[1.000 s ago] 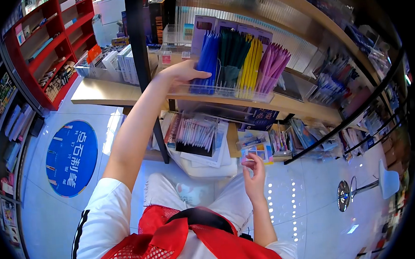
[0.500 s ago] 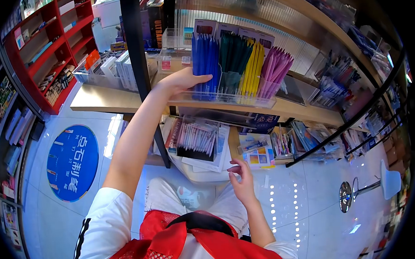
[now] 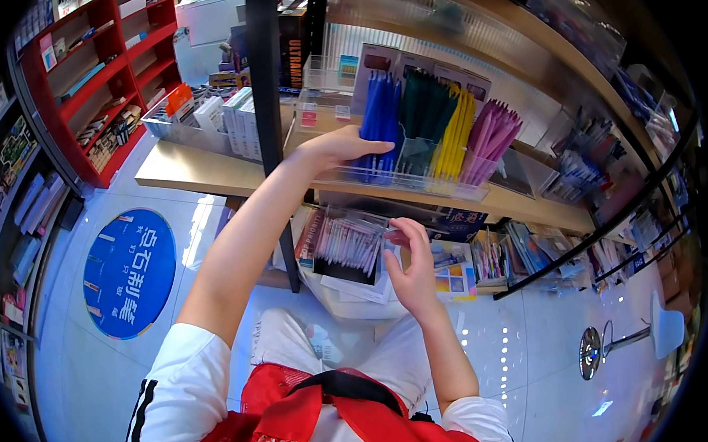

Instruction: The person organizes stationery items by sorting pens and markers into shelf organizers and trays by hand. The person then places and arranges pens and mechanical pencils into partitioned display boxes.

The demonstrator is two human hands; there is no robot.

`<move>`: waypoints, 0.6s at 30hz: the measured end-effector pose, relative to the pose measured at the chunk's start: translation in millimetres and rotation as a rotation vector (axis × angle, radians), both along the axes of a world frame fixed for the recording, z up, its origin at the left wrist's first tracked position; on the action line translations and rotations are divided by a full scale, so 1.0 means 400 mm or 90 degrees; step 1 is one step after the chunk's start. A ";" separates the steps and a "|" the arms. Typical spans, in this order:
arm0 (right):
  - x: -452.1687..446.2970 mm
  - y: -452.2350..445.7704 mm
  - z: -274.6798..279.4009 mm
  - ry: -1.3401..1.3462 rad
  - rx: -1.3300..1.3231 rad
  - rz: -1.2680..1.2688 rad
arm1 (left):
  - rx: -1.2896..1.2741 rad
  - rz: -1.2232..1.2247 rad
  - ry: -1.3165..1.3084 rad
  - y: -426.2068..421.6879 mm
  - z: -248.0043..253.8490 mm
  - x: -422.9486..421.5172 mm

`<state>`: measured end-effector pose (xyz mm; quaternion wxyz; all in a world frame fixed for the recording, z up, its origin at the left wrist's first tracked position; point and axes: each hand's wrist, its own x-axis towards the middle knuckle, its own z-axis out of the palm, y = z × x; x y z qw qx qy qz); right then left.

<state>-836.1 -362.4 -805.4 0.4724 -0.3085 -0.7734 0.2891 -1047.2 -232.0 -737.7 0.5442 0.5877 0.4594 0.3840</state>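
My left hand (image 3: 344,148) is at a bunch of slim blue pens (image 3: 379,124) that stand upright in a clear acrylic holder (image 3: 440,186) on the shelf. The thumb lies across the front of the bunch; the other fingers are mostly hidden. Beside the blue ones stand dark green pens (image 3: 428,109), yellow pens (image 3: 458,135) and pink-purple pens (image 3: 495,133). Lower down, my right hand (image 3: 414,270) is open with curved fingers and nothing visible in it. It is close to a clear box of pale pink pens (image 3: 347,241), whose right edge is by the fingertips.
A black upright post (image 3: 268,105) stands left of the holder, crossing behind my left forearm. Another clear bin (image 3: 205,129) with white boxes sits on the wooden shelf (image 3: 199,169). Red shelves (image 3: 118,69) rise at far left; a white stool (image 3: 665,325) is at right.
My right hand has risen toward the shelf and the box of pale pink pens. The view has shifted slightly; my left hand stays at the blue pens.
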 end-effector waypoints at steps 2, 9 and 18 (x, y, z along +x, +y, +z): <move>-0.020 -0.014 0.000 -0.004 -0.008 0.018 | -0.022 0.028 0.033 0.000 0.013 0.010; 0.008 -0.066 -0.118 -0.034 -0.084 0.030 | 0.025 0.127 0.217 -0.018 0.035 0.040; 0.141 -0.117 -0.131 -0.010 -0.141 -0.065 | 0.106 0.202 0.114 -0.062 0.068 0.044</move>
